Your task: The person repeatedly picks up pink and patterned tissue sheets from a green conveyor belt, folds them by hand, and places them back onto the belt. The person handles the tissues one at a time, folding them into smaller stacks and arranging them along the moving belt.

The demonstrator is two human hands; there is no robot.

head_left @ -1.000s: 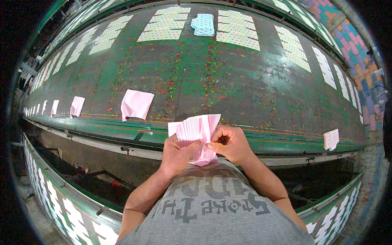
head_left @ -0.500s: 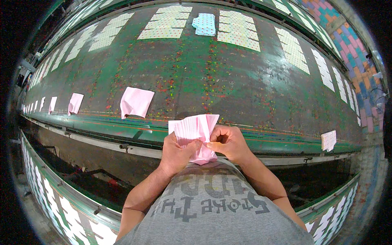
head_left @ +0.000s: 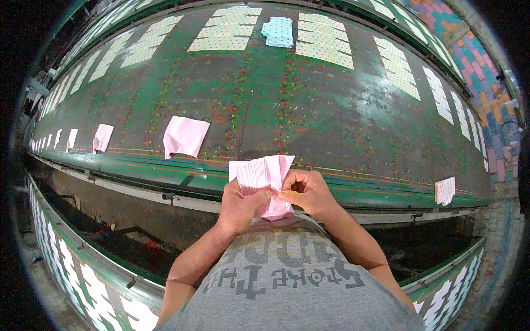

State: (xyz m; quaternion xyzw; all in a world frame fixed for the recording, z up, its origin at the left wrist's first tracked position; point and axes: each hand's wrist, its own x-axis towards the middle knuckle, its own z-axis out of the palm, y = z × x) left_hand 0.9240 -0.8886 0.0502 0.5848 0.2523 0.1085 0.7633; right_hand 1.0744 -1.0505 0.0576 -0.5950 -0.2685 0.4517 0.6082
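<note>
Fanned pink cloth stack [head_left: 255,175] is gripped by left hand [head_left: 238,205] and pinched at its right side by right hand [head_left: 311,194], beside green table [head_left: 248,113].

The held bundle [head_left: 255,174] is plain pale pink, its layered edges making fine pink-and-white stripes. The loose pieces [head_left: 186,135] at left are a similar unpatterned pink. The surface [head_left: 221,99] is mottled dark green and grey-brown, speckled red and yellow, with orange lines along its near edge. The cream panels [head_left: 226,30] carry small coloured dots; the light blue stack [head_left: 280,32] between them has red dots, the whitish stack [head_left: 445,190] at right reddish ones. The shirt [head_left: 309,309] is grey with darker grey lettering; the floor bricks [head_left: 473,55] mix pink, orange, blue and teal.
</note>
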